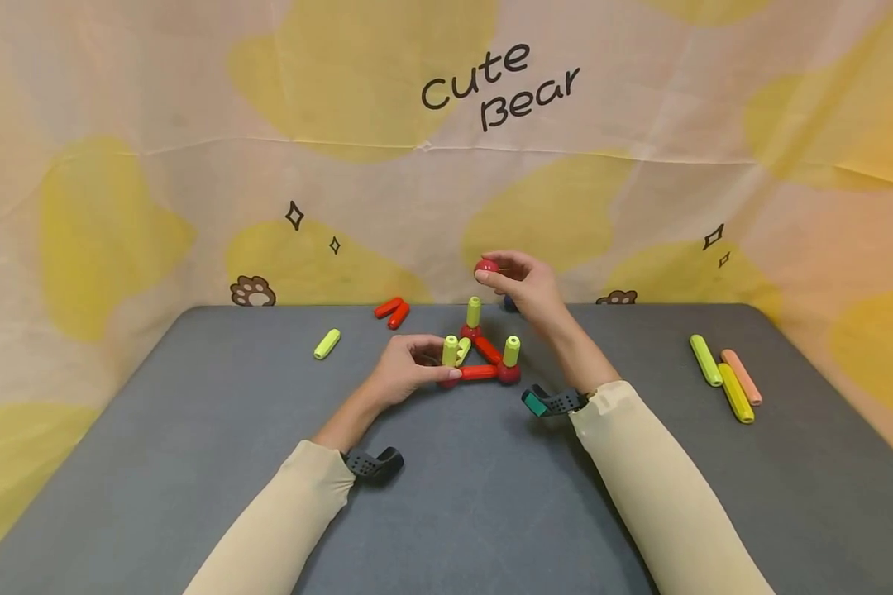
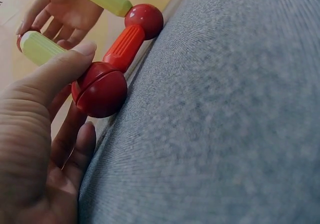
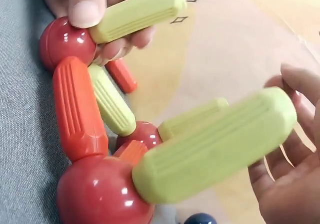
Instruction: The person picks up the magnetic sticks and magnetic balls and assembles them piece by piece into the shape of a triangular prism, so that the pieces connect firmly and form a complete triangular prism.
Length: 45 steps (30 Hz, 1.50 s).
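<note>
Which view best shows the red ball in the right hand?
The head view: the red ball shows largely uncovered, pinched by the right hand. The left wrist view shows only a sliver, the right wrist at most a trace.

Soft, even light in the head view; of the 2 wrist views, 1 is dimmer.
The cloth (image 1: 357, 194) looks warmer toward its right side, and a soft, faint shadow lies on the table (image 1: 454, 512) beside the right sleeve (image 1: 666, 487). The left wrist view is dim and bluish, the table grainy. In the brighter right wrist view, small white glints dot the nearest red ball (image 3: 102, 196), and the cloth looks pale.
</note>
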{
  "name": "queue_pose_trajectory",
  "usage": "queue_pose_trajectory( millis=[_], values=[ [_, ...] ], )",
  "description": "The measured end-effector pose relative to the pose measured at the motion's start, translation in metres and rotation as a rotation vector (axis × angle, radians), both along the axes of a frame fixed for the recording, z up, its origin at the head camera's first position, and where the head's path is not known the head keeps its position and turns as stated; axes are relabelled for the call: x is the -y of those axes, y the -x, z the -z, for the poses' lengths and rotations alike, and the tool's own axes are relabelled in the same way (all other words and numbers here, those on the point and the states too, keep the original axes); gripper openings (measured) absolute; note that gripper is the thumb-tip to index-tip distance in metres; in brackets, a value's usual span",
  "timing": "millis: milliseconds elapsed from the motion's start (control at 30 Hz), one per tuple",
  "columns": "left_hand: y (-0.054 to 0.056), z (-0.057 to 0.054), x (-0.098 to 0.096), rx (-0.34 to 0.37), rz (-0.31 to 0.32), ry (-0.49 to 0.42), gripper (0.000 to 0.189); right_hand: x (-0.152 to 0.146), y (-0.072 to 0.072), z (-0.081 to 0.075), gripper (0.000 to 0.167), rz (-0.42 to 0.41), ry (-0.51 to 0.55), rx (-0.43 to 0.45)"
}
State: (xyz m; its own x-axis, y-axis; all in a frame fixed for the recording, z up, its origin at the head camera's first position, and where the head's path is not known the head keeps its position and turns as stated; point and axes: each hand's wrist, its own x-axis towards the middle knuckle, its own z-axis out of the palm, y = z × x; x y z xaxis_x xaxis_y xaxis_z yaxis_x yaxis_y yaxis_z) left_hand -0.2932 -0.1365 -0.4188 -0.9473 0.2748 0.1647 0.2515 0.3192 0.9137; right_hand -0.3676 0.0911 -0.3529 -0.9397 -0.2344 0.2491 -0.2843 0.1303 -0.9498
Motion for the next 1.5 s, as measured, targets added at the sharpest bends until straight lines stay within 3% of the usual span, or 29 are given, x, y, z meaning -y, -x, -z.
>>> queue_pose_trajectory(
  millis=[133,367,433,533,700,767,967,1067,1133,1233,1367,1433,1500],
  values=[
    [0.002,-0.001,-0.001,-0.012,0.000,0.003,0.039,0.000,-0.001,0.001,0.047,-0.031,-0.030,0.029],
    [0.005,-0.004,-0.001,-0.024,0.008,0.024,0.039,-0.002,-0.001,0.006,0.047,-0.062,-0.085,0.001],
    [0.003,-0.003,0.000,-0.015,0.004,0.028,0.040,-0.006,-0.001,0.006,0.046,-0.037,-0.082,-0.012],
    [0.001,-0.002,0.000,0.000,-0.001,0.032,0.041,-0.018,0.005,0.013,0.042,0.066,-0.084,-0.042],
    [0.000,-0.002,0.002,0.010,-0.011,0.034,0.041,-0.041,0.016,0.035,0.038,0.223,-0.209,-0.137],
    [-0.001,-0.002,0.002,0.013,-0.013,0.034,0.041,-0.048,0.019,0.046,0.041,0.228,-0.288,-0.158],
    [0.001,-0.001,0.002,0.022,-0.004,0.032,0.042,-0.059,0.024,0.066,0.040,0.185,-0.386,-0.157],
    [0.001,-0.001,0.001,0.018,-0.003,0.030,0.042,-0.061,0.024,0.067,0.035,0.202,-0.386,-0.153],
    [0.001,-0.001,0.001,0.017,0.000,0.030,0.041,-0.063,0.023,0.065,0.034,0.211,-0.321,-0.106],
    [0.001,0.000,0.001,0.018,0.005,0.032,0.041,-0.066,0.020,0.054,0.037,0.117,-0.103,-0.003],
    [0.001,0.000,0.002,0.016,0.003,0.031,0.041,-0.075,0.013,0.026,0.025,-0.176,0.178,0.084],
    [0.001,0.001,0.002,0.016,0.002,0.028,0.041,-0.078,0.008,0.013,0.027,-0.331,0.233,0.079],
    [0.001,0.001,0.002,0.012,0.000,0.027,0.041,-0.080,0.004,0.003,0.032,-0.448,0.214,0.053]
  ],
)
